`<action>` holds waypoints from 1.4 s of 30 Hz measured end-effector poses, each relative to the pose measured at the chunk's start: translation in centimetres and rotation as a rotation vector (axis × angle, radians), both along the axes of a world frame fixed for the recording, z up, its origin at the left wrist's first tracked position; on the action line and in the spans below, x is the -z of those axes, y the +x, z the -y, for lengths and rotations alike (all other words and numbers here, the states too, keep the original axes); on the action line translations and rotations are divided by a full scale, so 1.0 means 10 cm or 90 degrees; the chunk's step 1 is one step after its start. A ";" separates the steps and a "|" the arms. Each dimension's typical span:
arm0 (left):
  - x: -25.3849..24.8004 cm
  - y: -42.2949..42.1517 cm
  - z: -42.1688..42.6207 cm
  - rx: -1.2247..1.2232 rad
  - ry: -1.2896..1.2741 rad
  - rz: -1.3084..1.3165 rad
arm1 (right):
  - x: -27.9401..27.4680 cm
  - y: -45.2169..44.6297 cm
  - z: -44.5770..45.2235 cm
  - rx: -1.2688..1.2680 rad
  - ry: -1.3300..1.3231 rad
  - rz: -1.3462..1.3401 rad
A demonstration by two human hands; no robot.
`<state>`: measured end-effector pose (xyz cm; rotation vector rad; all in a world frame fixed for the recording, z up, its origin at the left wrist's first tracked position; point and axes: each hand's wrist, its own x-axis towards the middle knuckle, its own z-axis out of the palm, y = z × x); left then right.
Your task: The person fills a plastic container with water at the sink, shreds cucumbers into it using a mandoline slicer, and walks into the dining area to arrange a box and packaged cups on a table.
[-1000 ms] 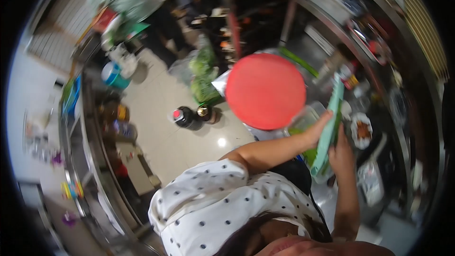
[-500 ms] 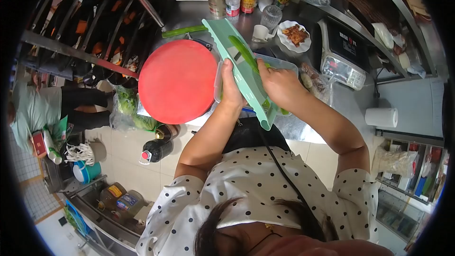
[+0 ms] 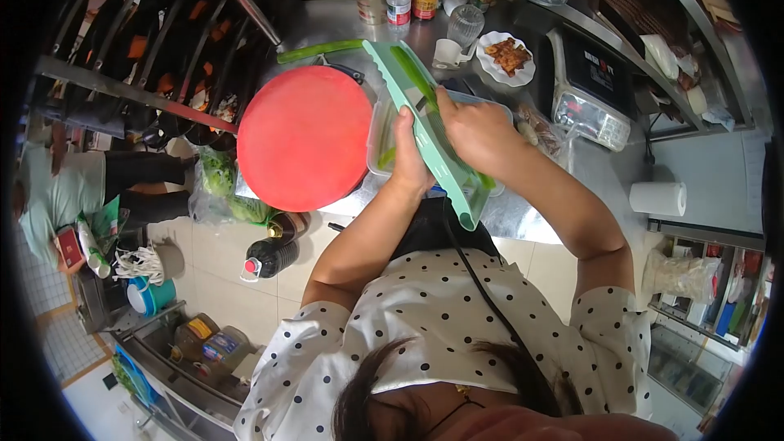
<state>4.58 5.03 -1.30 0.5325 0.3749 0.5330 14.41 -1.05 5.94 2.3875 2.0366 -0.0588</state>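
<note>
My left hand (image 3: 411, 162) grips the side of a pale green mandoline slicer (image 3: 442, 165), thumb along its edge. The slicer slants over a clear plastic container (image 3: 374, 145), its face turned toward my right. Against that face, my right hand (image 3: 480, 135) presses a long green vegetable piece (image 3: 414, 71) that looks like cucumber; the fingers are closed on its lower part and partly hide it. Some green pieces show in the container below. Another long green piece (image 3: 314, 51) lies on the counter beyond the slicer's top end.
A round red cutting board (image 3: 304, 139) lies left of the slicer. Behind are a white cup (image 3: 447, 54), a glass jar (image 3: 466, 24), bottles (image 3: 398, 2) and a plate of food (image 3: 508, 59). A scale (image 3: 590, 98) stands right. Another person (image 3: 69, 188) is at far left.
The slicer has shifted slightly right and toward me, and its face has turned further to the right. My right hand has moved a little up along it with the green piece.
</note>
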 end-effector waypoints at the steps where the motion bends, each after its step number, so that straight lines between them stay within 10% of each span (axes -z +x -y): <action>1: 0.01 -0.01 0.00 0.012 -0.012 0.006 | 0.03 0.02 0.01 -0.007 0.011 -0.067; 8: -0.09 -0.04 -0.04 0.072 -0.011 0.076 | 0.15 0.51 -0.10 0.117 0.170 -0.738; 13: -0.06 0.06 0.02 0.058 -0.026 0.041 | 0.12 0.60 -0.39 0.161 0.187 -0.846; 30: 0.01 0.13 -0.25 -0.133 0.004 -0.044 | 0.26 0.14 0.30 0.053 0.128 -0.184; 38: 0.21 0.20 -0.15 -0.135 -0.115 0.036 | 0.19 0.12 0.07 0.026 0.000 -0.295; 42: 0.25 0.20 -0.20 -0.150 0.032 0.037 | 0.43 0.26 -0.02 -0.012 -0.049 -0.035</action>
